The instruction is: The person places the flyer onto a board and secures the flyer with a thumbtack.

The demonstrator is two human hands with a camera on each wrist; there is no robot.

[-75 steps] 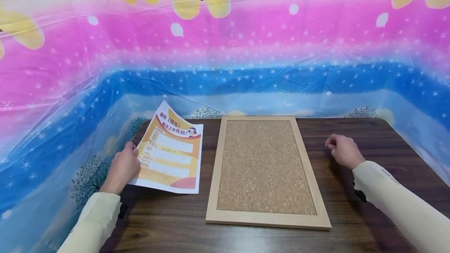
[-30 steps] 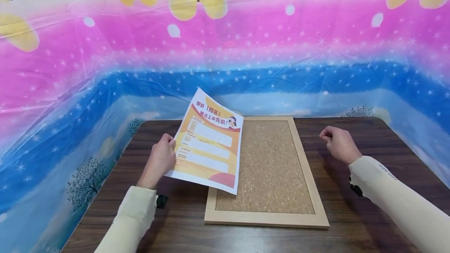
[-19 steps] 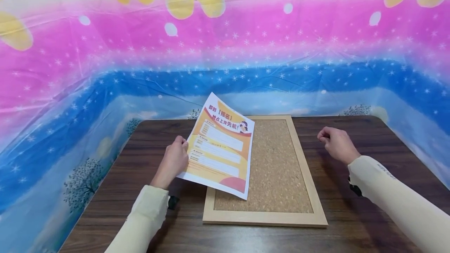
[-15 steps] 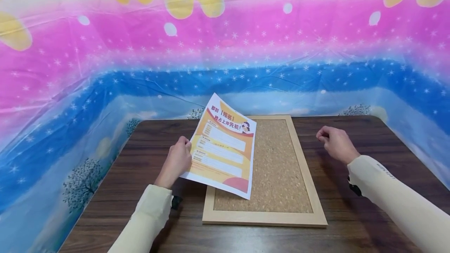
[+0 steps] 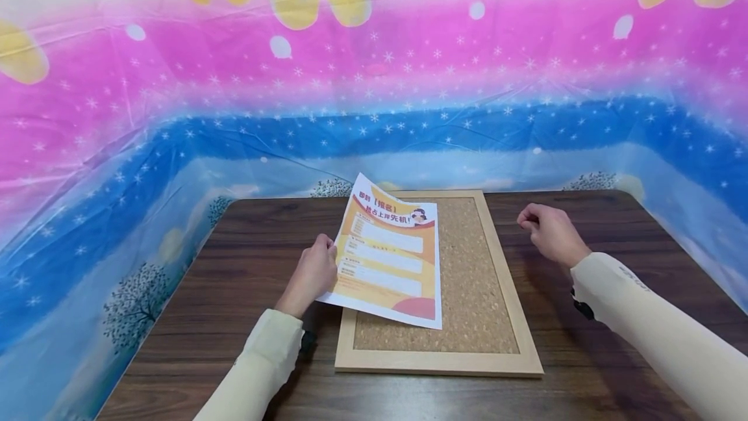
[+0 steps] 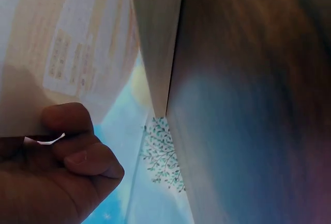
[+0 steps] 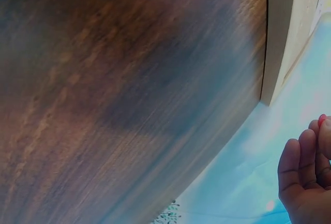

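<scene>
My left hand (image 5: 311, 273) pinches the left edge of a printed poster (image 5: 386, 258), white with orange and yellow panels. Tilted and slightly curved, the sheet hangs over the left part of a wood-framed cork board (image 5: 473, 271), whose right side shows bare. In the left wrist view, thumb and finger grip the poster (image 6: 67, 38) by its edge, seen from behind. To the right of the board, above the table, my right hand (image 5: 552, 232) pinches a small red object (image 7: 322, 119) between thumb and fingertip; most of it is hidden, so its kind is unclear.
The board lies on a dark wood-grain table (image 5: 234, 343). A patterned cloth (image 5: 374, 122) in pink and blue surrounds the table's back and sides, close behind the board's far edge.
My left hand has carried the poster rightward from beside the board to over its left part, and the sheet's top has dipped. My right hand has shifted slightly left toward the board.
</scene>
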